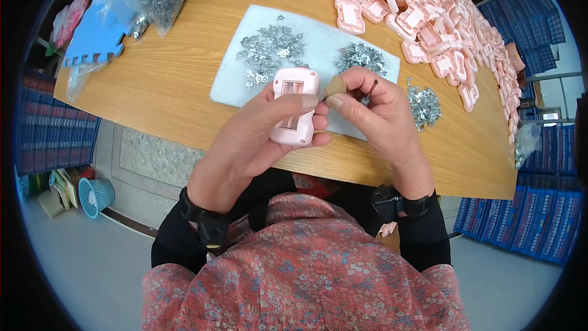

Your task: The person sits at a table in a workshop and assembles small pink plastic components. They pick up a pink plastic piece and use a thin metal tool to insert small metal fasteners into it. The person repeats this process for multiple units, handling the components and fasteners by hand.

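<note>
Gripping a pale pink, round-cornered plastic casing (pixel 297 133), the left hand (pixel 248 125) holds it over the near edge of a white rectangular mat (pixel 317 40), thumb across its face; the right hand (pixel 389 116) brings thumb and forefinger together beside it, though whether on a part I cannot tell, its curled fingers clasping a slim dark tool (pixel 369 93); tabletop stretches leftward; two heaps of small silvery metal pieces (pixel 269 46) lie on the mat, one beside it; light wooden table (pixel 171 79), grey floor (pixel 131 233).
</note>
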A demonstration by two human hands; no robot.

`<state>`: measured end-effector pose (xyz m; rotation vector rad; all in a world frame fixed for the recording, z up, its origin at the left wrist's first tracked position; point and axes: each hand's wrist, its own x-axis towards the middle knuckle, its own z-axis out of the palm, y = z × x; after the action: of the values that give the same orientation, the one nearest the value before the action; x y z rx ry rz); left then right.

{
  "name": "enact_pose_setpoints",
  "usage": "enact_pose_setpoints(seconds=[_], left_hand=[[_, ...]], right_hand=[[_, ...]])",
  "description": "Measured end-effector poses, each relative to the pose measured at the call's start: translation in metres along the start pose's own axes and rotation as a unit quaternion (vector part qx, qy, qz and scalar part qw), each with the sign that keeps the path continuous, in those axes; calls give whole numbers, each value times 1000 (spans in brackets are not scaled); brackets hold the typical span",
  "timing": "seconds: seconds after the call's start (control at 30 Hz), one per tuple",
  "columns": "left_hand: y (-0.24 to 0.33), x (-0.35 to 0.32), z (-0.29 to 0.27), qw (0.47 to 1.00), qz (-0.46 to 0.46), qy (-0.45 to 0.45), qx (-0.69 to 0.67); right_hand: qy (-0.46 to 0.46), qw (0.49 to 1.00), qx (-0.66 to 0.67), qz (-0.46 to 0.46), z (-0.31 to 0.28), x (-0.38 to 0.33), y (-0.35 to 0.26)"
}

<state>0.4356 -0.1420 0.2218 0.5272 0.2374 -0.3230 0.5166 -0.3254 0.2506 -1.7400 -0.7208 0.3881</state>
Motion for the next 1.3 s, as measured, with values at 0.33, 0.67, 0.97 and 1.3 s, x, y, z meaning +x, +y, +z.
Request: enact_pose_setpoints(seconds=[0.33, 0.67, 0.97, 1.3], left_hand=[[-19, 13, 11, 987, 117, 32, 107], [-21, 10, 10, 986, 91, 19, 135], [-23, 2, 6, 995, 31, -1, 91], [-28, 4, -4, 995, 21, -16, 93]], right_hand=[[39, 990, 80, 106, -5, -20, -2], [64, 994, 33, 76, -4, -18, -4], [27, 954, -279, -110, 1, -9, -1], [49, 932, -333, -131, 6, -20, 0]])
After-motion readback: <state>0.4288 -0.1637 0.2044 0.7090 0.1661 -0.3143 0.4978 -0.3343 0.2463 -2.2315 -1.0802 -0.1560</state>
